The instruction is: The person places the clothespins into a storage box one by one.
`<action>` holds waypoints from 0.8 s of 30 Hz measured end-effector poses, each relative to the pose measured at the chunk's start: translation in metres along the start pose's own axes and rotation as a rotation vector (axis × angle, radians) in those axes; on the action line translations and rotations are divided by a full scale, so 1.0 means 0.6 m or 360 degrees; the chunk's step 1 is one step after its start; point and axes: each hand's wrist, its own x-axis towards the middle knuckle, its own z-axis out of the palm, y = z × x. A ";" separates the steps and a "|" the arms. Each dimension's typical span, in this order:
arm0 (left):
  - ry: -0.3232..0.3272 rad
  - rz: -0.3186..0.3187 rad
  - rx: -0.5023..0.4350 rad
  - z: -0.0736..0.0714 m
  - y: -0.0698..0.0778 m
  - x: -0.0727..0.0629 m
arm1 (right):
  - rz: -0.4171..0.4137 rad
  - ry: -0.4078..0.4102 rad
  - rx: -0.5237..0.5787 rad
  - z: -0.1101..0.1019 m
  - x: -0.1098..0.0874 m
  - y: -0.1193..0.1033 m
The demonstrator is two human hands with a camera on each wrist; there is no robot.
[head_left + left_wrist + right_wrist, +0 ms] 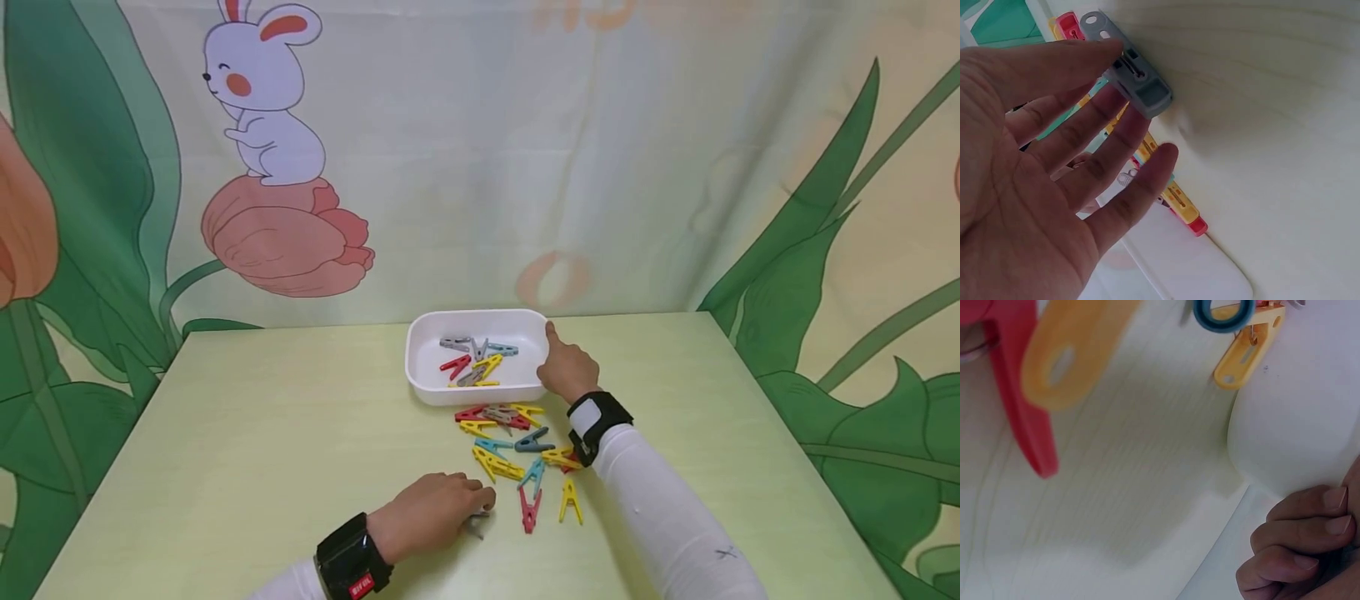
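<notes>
My left hand [431, 512] is low over the table in front of the scattered clothespins. Its thumb and fingers pinch a grey clothespin [1141, 81], seen close up in the left wrist view and partly covered by the fingers in the head view. At the white plastic tray [435, 395], my right hand [570, 372] holds the right end, index finger along the rim. The other fingers [1297, 534] are curled beside the tray's outer wall in the right wrist view. Inside the tray lie several clothespins, among them a red clothespin [455, 365] and a blue clothespin [502, 350].
Between the tray and my left hand spreads a loose group of clothespins, including a yellow clothespin [570, 502], a pink clothespin [529, 512] and a dark blue clothespin [532, 442]. A printed curtain [465, 167] hangs behind the table's [300, 400] far edge.
</notes>
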 end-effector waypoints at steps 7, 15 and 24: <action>-0.0006 0.0000 -0.0046 0.005 -0.008 -0.001 | -0.0020 -0.0015 0.0004 -0.002 -0.005 0.002; 0.0044 -0.0059 -0.0044 -0.042 -0.022 -0.001 | -0.0013 -0.0029 -0.0005 -0.002 0.000 0.001; 0.0200 -0.0168 -0.0039 -0.092 -0.044 -0.001 | -0.0020 -0.0020 -0.0011 0.001 0.004 0.002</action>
